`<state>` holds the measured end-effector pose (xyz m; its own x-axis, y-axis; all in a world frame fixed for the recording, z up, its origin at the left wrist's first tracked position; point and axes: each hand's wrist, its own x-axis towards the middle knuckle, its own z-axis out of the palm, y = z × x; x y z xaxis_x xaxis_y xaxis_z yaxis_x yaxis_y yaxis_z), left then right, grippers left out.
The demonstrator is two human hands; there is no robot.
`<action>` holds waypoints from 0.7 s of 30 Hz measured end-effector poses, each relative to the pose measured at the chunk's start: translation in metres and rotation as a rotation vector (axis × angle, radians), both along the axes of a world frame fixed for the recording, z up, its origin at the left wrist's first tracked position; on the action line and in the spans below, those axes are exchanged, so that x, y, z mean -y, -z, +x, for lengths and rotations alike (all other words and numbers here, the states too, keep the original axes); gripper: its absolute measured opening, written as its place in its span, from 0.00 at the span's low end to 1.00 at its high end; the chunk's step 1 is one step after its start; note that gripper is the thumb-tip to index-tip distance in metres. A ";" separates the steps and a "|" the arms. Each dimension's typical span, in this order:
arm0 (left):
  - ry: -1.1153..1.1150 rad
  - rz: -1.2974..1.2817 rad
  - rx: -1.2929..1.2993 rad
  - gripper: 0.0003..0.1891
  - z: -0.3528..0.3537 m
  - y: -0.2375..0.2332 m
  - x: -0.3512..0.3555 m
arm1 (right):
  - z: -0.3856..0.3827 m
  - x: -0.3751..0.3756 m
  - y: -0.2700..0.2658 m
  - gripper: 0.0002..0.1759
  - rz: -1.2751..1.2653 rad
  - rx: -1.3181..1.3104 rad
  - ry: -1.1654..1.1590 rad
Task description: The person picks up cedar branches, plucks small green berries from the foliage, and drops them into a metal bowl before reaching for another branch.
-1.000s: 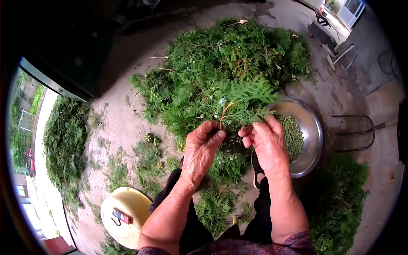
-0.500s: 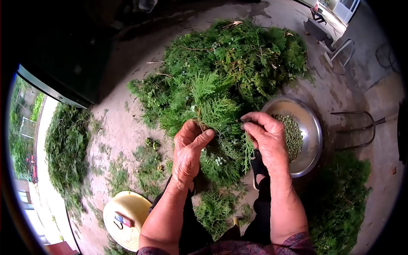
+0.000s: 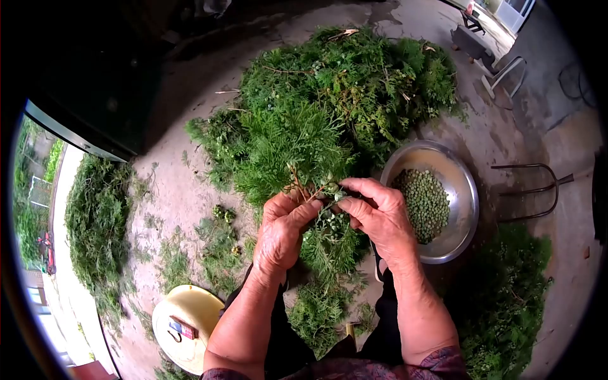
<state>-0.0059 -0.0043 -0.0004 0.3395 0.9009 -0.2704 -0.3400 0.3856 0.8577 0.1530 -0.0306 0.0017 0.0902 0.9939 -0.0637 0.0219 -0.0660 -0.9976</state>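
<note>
My left hand (image 3: 280,233) is closed around the brown stems of a cypress sprig (image 3: 306,192), thumb pressed against them. Small bluish-green cones (image 3: 332,188) sit on the sprig between my two hands. At these cones my right hand (image 3: 384,218) is closed in a pinch, thumb and forefinger at their right side. The fingertips partly hide what they grip. Beyond both hands spreads a large heap of green cypress branches (image 3: 354,95). To the right of my right hand, a metal bowl (image 3: 467,196) holds many small green cones (image 3: 423,202).
A pale yellow round stool (image 3: 168,310) at lower left bears a small red-and-white box (image 3: 183,327). More cut greenery (image 3: 98,221) lies at left, and a darker pile (image 3: 506,297) at lower right. A metal fork (image 3: 551,190) rests on the concrete floor at right.
My right hand has moved left, from beside the bowl to the cones on the sprig. My left hand keeps its hold on the sprig, whose brown stems now show more.
</note>
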 end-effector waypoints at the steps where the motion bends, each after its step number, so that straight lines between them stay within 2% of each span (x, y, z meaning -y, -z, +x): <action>1: 0.034 0.003 -0.102 0.07 -0.006 0.008 -0.001 | -0.001 0.000 0.001 0.12 -0.026 -0.061 0.025; 6: -0.020 -0.032 0.100 0.03 0.004 0.014 0.003 | -0.002 0.001 0.004 0.09 -0.109 -0.313 0.089; 8: -0.008 -0.002 0.157 0.01 0.004 0.020 0.000 | -0.001 0.000 0.005 0.08 -0.207 -0.500 0.119; 9: -0.004 0.027 0.093 0.02 0.004 0.017 0.000 | -0.001 0.000 0.006 0.07 -0.255 -0.594 0.133; 12: 0.071 -0.133 0.141 0.04 0.004 -0.008 0.004 | 0.012 -0.007 0.010 0.06 -0.184 -0.860 0.211; 14: 0.023 -0.069 0.217 0.06 0.001 0.006 0.001 | 0.022 -0.009 0.014 0.10 -0.027 -1.016 0.075; 16: -0.036 -0.038 0.286 0.07 -0.003 0.015 -0.004 | 0.023 -0.010 0.015 0.12 0.026 -1.137 -0.024; 20: -0.133 -0.083 0.415 0.06 -0.002 0.019 -0.003 | 0.016 -0.006 0.004 0.14 -0.042 -1.104 -0.026; 21: -0.141 -0.103 0.381 0.05 -0.003 0.018 -0.004 | 0.013 -0.006 0.009 0.12 -0.075 -1.093 -0.030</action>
<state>-0.0084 -0.0001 -0.0185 0.3084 0.9204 -0.2405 -0.6810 0.3901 0.6197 0.1661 -0.0247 -0.0070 -0.0759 0.9850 -0.1546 -0.8698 -0.1413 -0.4728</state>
